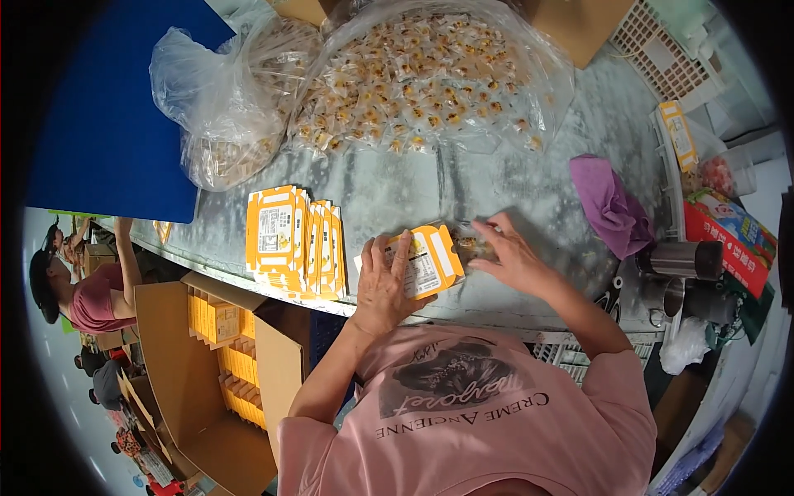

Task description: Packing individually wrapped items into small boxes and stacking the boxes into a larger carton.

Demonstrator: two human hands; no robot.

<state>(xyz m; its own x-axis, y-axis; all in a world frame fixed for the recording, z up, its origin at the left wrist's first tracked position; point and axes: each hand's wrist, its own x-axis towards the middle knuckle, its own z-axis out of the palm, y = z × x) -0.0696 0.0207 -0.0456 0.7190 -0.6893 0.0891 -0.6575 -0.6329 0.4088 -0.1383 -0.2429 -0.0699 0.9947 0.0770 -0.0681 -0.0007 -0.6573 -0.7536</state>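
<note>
A small yellow and white carton [426,263] lies near the table's front edge, its right end open with flaps out. My left hand [385,281] is closed over its left side, fingers across the top. Just right of the opening, my right hand [511,255] has thumb and fingers curved around a small clear-wrapped piece [470,244], partly hidden by the fingers. Left of my hands stand stacked flat cartons [281,231] of the same yellow and white. Beyond them, a large clear plastic bag [430,83] lies spread open with many small wrapped pieces in it.
A big cardboard box [178,364] holding yellow cartons stands left, below the table edge. A purple cloth [608,207], a metal cup [682,260] and a white crate [662,54] are on the right. A blue panel [116,107] rises at the left; a co-worker [99,293] is beyond it.
</note>
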